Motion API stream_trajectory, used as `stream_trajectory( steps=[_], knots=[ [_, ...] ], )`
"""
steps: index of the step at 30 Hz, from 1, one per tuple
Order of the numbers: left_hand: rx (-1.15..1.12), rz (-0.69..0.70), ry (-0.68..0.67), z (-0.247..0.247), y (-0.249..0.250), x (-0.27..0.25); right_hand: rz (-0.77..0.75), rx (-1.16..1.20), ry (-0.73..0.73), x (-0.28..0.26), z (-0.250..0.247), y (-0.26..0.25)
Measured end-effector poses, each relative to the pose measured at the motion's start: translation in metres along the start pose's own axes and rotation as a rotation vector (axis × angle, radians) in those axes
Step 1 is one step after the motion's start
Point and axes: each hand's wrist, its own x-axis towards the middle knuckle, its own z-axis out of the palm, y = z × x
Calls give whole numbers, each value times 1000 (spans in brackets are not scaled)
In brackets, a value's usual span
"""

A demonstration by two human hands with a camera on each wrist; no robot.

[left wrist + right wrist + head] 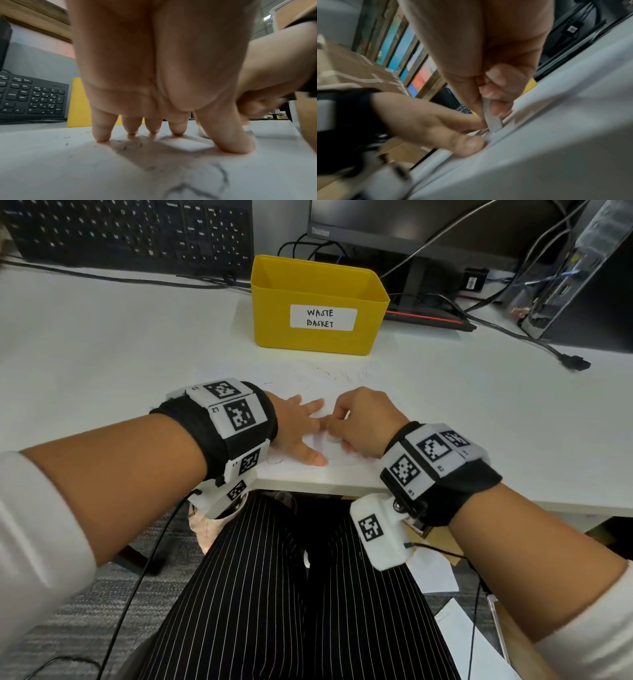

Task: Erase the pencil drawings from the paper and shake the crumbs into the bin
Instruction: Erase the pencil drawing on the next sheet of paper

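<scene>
A white sheet of paper (346,392) lies on the desk near its front edge, with faint pencil marks and dark eraser crumbs (130,146) on it. My left hand (301,429) presses flat on the paper with fingers spread; its fingertips (102,136) touch the sheet. A pencil outline (221,174) shows close to the left wrist camera. My right hand (359,422) pinches a small white eraser (493,121) and holds its end against the paper, right beside my left thumb (467,146). A yellow bin (318,302) labelled WASTE BASKET stands just behind the paper.
A black keyboard (130,234) leans at the back left. A monitor stand (421,285), cables and a computer tower (582,268) fill the back right. A loose cable end (575,361) lies on the desk at the right. My lap is under the desk edge.
</scene>
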Motion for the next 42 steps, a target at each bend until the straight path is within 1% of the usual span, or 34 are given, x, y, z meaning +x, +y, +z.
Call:
stream_trajectory(
  steps=[3, 6, 9, 12, 14, 16, 19, 22, 24, 27, 30, 32, 36, 37, 39, 42],
  knots=[
    [11, -7, -7, 0, 0, 0, -15, 32, -68, -10, 5, 7],
    [1, -2, -4, 1, 0, 0, 38, 91, -122, -6, -3, 8],
    [-12, 0, 3, 1, -1, 1, 80, 95, -32, 6, -9, 4],
    [-3, -9, 3, 1, -1, 1, 54, 69, 21, 5, -5, 1],
    [6, -14, -8, 0, 0, 1, 14, 48, -13, -2, 2, 4],
    [15, -21, -11, -1, 0, 0, -5, 61, -82, -10, 5, 6],
    [15, -15, -9, 0, 0, -1, 27, 81, -139, -7, -1, 6],
    [11, -9, 0, 1, 1, -1, 81, 56, -62, 9, -11, 2],
    [7, -10, 2, 1, 1, 0, 87, 28, -27, 13, -12, -3],
    [12, -11, -1, 0, 0, -1, 46, -28, -47, 1, -3, -6],
    [14, -12, -3, -1, 0, -1, 11, 42, -107, -12, 5, 2],
    [9, -11, -8, -1, 0, -2, 41, 79, -125, -8, 1, 4],
    [4, -6, -5, -1, 1, -1, 131, 90, -10, 13, -13, 4],
    [4, -5, -5, -2, 1, -1, 139, 101, -2, 15, -14, 4],
    [4, -2, -7, -1, 0, -1, 133, 72, -19, 11, -11, 2],
    [10, -3, -1, 0, -1, 1, 76, 56, -72, -5, 2, 0]
  ],
)
